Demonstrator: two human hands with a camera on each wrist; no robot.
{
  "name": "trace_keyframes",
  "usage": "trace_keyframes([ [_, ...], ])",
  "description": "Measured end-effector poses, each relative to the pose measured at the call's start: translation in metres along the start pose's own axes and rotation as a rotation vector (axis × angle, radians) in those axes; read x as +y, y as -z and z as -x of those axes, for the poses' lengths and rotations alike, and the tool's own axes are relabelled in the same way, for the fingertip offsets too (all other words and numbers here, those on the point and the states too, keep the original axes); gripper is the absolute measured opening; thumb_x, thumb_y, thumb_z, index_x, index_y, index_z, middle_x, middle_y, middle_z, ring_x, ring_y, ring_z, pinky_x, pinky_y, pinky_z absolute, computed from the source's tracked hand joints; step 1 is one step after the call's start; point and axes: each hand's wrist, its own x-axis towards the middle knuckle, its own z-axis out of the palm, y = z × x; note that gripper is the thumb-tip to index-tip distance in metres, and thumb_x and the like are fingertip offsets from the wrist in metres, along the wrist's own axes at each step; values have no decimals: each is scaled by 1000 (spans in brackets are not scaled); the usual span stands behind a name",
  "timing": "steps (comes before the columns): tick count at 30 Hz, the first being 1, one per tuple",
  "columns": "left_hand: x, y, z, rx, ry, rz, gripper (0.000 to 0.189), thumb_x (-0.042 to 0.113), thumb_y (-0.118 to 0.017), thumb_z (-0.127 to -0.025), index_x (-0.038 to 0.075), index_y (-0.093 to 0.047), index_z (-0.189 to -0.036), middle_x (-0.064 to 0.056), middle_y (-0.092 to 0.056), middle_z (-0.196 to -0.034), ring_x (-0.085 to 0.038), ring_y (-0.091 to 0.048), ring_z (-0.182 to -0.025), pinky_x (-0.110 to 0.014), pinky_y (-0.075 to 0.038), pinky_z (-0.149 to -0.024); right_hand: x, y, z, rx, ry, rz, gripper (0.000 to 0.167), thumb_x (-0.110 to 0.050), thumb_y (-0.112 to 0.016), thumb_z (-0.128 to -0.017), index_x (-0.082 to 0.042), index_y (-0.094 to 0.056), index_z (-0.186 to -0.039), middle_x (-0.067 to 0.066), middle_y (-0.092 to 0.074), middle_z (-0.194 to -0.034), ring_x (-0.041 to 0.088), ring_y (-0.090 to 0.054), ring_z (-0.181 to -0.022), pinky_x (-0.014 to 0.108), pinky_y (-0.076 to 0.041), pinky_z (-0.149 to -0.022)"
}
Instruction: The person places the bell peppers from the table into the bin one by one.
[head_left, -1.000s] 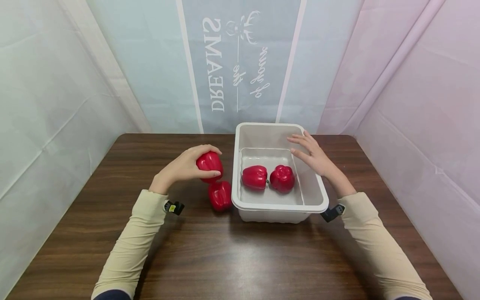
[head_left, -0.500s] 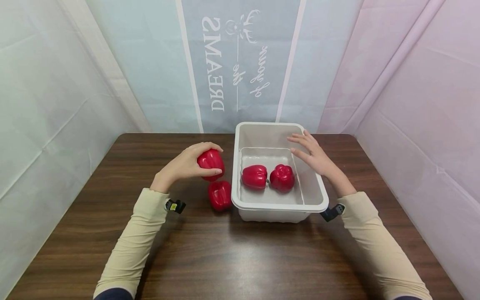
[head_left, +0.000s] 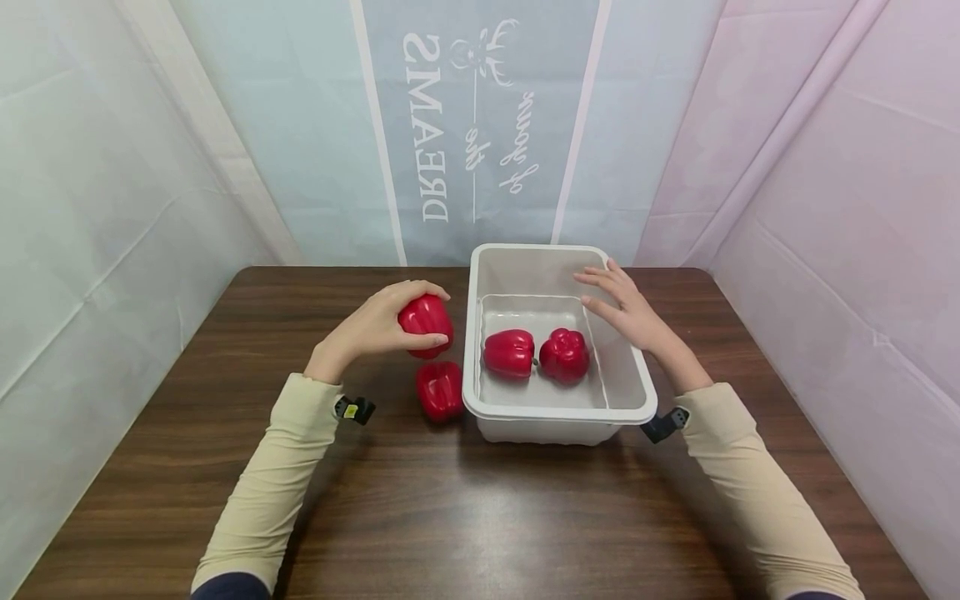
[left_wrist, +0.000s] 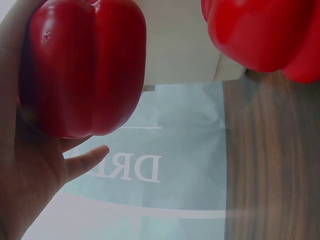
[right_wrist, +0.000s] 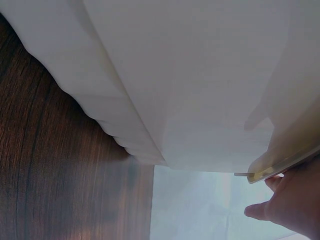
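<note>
My left hand [head_left: 378, 323] grips a red bell pepper [head_left: 426, 325], thumb on its near side and fingers over the far side. In the left wrist view the held pepper [left_wrist: 85, 65] fills the upper left. Just in front of it a second red bell pepper [head_left: 439, 390] lies on the table against the bin's left wall. Inside the white plastic bin [head_left: 558, 414] are two more peppers, one on its side [head_left: 510, 354] and one with its lobed end up [head_left: 565, 357]. My right hand [head_left: 626, 310] reaches over the bin's right rim, fingers spread and holding nothing.
The bin stands toward the back of a dark wood-grain table [head_left: 420, 517]. Behind the table hangs a light blue cloth [head_left: 322, 150] with mirrored lettering. Pale cloth walls [head_left: 862, 250] close off both sides.
My left hand has moved slightly right and upward in the head view with the pepper, opening a gap from the one on the table. My right hand stays put.
</note>
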Motion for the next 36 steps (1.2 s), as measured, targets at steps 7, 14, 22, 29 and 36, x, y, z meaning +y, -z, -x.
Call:
trace_keyframes([
  [7, 1, 0, -3, 4, -14, -1, 51, 50, -73, -72, 34, -53, -116, 13, -54, -108, -10, -50, -98, -31, -52, -73, 0, 0, 0, 6, 9, -1, 47, -27, -53, -92, -7, -47, -134, 18, -39, -141, 34, -2, -142, 63, -2, -108],
  [14, 0, 1, -5, 9, -39, -1, 50, 49, -73, -71, 38, -52, -115, 14, -53, -109, -9, -50, -98, -31, -52, -73, 0, 1, 0, 3, 5, 6, 47, -28, -53, -92, -8, -47, -135, 18, -38, -142, 33, -2, -142, 64, -3, -108],
  [22, 3, 1, -10, 17, -59, -5, 50, 49, -73, -71, 36, -52, -115, 13, -54, -107, -8, -51, -96, -29, -52, -72, 2, 1, -1, 7, 13, -2, 47, -28, -53, -92, -8, -47, -135, 17, -38, -142, 33, -2, -142, 64, -3, -108],
  [29, 3, 1, -13, 31, -88, -11, 51, 52, -72, -71, 34, -53, -115, 13, -54, -107, -7, -52, -95, -29, -51, -73, 1, 1, -1, 6, 5, 0, 47, -27, -53, -92, -8, -47, -135, 17, -39, -141, 31, -2, -142, 62, -3, -109],
  [36, 5, 2, -16, 42, -99, -26, 51, 52, -72, -71, 33, -53, -115, 13, -55, -107, -9, -51, -96, -30, -51, -74, 1, 0, -1, 8, 6, 4, 47, -27, -53, -93, -7, -48, -134, 18, -40, -140, 31, -3, -143, 61, -3, -109],
])
